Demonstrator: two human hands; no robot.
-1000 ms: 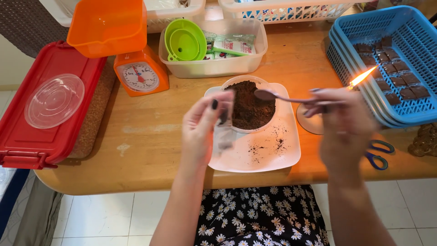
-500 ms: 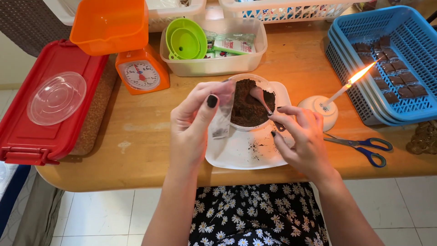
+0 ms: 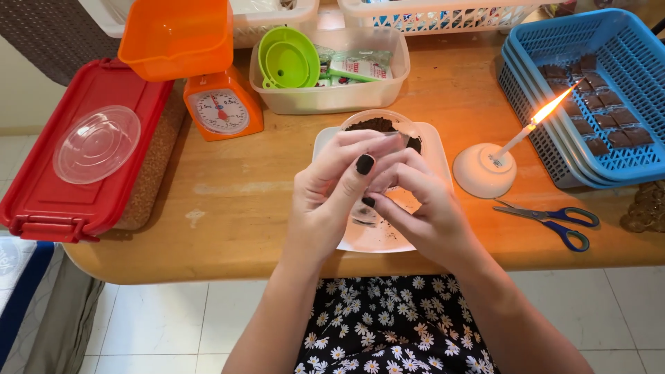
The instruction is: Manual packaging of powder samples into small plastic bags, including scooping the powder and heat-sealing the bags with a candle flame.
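Both hands meet over the white plate (image 3: 360, 239), fingers curled closed around something small and clear, seemingly a little plastic bag (image 3: 361, 208); the left hand (image 3: 331, 183) pinches from above with thumb and forefinger, and the right hand (image 3: 415, 201) closes on it from the other side. What exactly is gripped is mostly hidden by the fingers. Just behind them sits a clear tub of dark powder (image 3: 379, 127) on the same plate, with specks already scattered on the white. The main hazard looks to be the lit candle (image 3: 537, 125) in its white holder (image 3: 483, 172) just right of the plate: a right wrist or sleeve swinging outward could meet the flame or tip the holder toward the blue baskets (image 3: 609, 90). A loose pinch could spill powder past the plate onto the tabletop (image 3: 242, 208). The scissors (image 3: 554, 218) lie near the right forearm and could be nudged off the edge.
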